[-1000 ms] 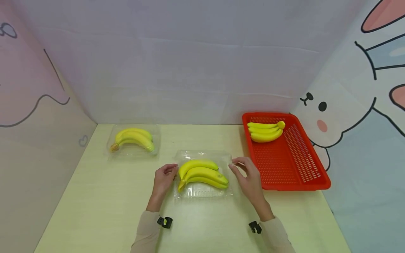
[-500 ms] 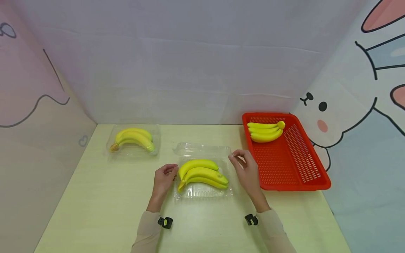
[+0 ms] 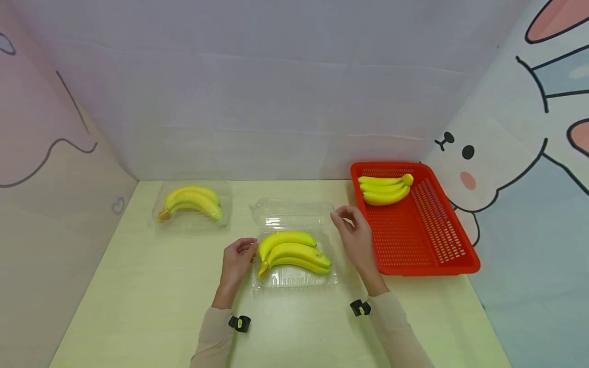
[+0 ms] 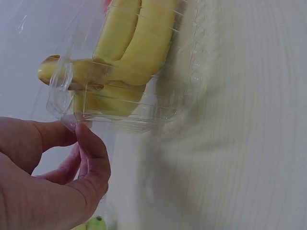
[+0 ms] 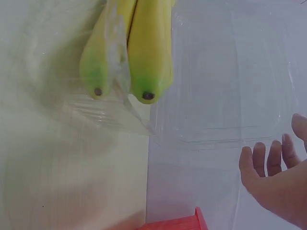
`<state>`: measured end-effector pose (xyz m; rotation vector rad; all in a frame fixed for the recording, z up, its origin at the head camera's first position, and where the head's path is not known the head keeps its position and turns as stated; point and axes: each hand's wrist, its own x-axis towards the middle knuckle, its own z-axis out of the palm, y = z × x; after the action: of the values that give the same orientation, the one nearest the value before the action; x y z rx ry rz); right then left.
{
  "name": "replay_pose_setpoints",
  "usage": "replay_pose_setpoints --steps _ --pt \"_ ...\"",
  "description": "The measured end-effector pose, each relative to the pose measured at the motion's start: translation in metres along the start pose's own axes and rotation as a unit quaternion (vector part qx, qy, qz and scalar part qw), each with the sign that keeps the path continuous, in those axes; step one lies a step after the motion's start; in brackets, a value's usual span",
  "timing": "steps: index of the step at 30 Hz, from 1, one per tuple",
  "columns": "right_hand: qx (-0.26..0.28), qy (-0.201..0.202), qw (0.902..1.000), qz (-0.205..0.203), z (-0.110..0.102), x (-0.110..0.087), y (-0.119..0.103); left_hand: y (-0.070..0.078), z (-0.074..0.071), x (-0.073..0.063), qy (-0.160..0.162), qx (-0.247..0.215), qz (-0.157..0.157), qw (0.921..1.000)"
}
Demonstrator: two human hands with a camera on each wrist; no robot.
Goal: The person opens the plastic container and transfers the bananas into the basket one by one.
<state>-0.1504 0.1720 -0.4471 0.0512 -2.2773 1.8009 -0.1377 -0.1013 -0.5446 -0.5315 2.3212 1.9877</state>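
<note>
A clear plastic clamshell container (image 3: pixel 294 282) sits on the table with a bunch of bananas (image 3: pixel 296 251) in its base. My left hand (image 3: pixel 238 259) is at its left side, and in the left wrist view thumb and forefinger pinch the container's corner. The lid (image 3: pixel 294 212) stands raised at the far side, tilted away from me. My right hand (image 3: pixel 356 236) holds the lid's right edge near the corner between thumb and forefinger. In the right wrist view the other fingers (image 5: pixel 259 160) curl loosely beside the lid's end.
A second clear container (image 3: pixel 225 191) at the back left holds another banana bunch (image 3: pixel 193 200). To the right, close by my right hand, stands a red plastic basket (image 3: pixel 414 255) with a banana bunch (image 3: pixel 384 190) at its far end. Cloth walls (image 3: pixel 276 102) border the table.
My right hand has moved away from me with the lid, which has swung up and back off the bananas. My left hand has stayed at the container's left side.
</note>
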Motion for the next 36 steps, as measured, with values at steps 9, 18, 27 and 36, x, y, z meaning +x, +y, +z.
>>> replay_pose_setpoints --steps 9,18,27,36 --pt "0.003 0.014 0.9999 0.006 0.004 0.019 0.024 0.001 -0.001 0.0 -0.004 -0.001 -0.001 1.0" --pt "-0.022 0.007 0.9997 -0.002 0.007 0.03 0.021 0.001 0.0 0.001 -0.002 -0.003 0.004 1.0" --pt "-0.034 0.013 0.9992 -0.017 0.011 0.042 0.023 0.0 0.0 0.0 0.0 -0.002 0.008 1.0" --pt "-0.015 0.035 0.9993 0.006 0.017 0.051 0.027 0.001 0.001 -0.001 0.008 0.012 -0.004 0.9999"
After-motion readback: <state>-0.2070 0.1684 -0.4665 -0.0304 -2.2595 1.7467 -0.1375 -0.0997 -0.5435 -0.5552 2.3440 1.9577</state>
